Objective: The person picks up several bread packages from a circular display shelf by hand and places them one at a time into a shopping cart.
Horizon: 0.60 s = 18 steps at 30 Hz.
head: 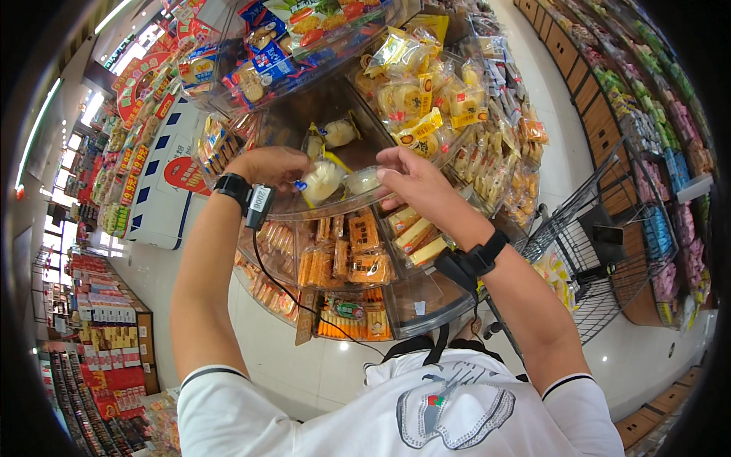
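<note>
My left hand (278,165) reaches over the rim of a clear-walled display bin (342,209), its fingers at the left side of a round pale bun in a clear wrapper (324,180). Whether the fingers grip it I cannot tell. My right hand (406,176) has its thumb and fingers by a second wrapped bun (363,180), just right of the first; its grip is also unclear. Farther back in the same compartment lies another wrapped bun (340,132), with a partly hidden packet beside it.
Yellow-labelled cake packets (405,98) fill the compartment to the right. Blue biscuit packets (268,68) sit on the raised tier above. Orange snack packets (364,231) lie in the tier below. A wire shopping cart (594,285) stands at my right, near shelves of packaged goods.
</note>
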Motion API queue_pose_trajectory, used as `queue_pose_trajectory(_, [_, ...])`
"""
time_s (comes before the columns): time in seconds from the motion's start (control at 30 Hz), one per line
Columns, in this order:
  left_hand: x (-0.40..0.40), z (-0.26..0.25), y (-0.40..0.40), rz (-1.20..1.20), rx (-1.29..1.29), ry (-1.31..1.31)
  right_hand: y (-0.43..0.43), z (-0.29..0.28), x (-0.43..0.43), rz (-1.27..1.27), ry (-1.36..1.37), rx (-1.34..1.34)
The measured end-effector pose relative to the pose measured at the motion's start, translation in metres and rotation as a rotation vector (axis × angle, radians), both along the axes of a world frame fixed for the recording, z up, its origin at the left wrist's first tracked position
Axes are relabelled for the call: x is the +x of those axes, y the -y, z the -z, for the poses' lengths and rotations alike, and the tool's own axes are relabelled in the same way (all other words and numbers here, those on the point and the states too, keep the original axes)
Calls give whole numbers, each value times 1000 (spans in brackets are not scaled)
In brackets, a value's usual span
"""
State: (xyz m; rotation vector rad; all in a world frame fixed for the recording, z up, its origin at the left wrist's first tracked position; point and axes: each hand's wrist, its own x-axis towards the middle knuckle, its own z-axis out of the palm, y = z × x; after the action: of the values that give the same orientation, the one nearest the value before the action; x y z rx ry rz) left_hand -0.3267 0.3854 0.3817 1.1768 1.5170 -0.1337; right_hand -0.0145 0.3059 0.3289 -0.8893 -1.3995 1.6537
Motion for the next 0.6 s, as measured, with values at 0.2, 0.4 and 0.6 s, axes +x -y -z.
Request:
queue_pose_trajectory(0.2, [58,-33,20,38,156,428,-7,-10,-22,77,-207,-170])
queue_pose_trajectory(0.4, [35,-8,-32,29,498,0,-2,-7,-9,5,-128,-184])
queue_pose_trajectory(0.6, [32,44,-83,243,620,-580,29,-4,29,52,-67,-195])
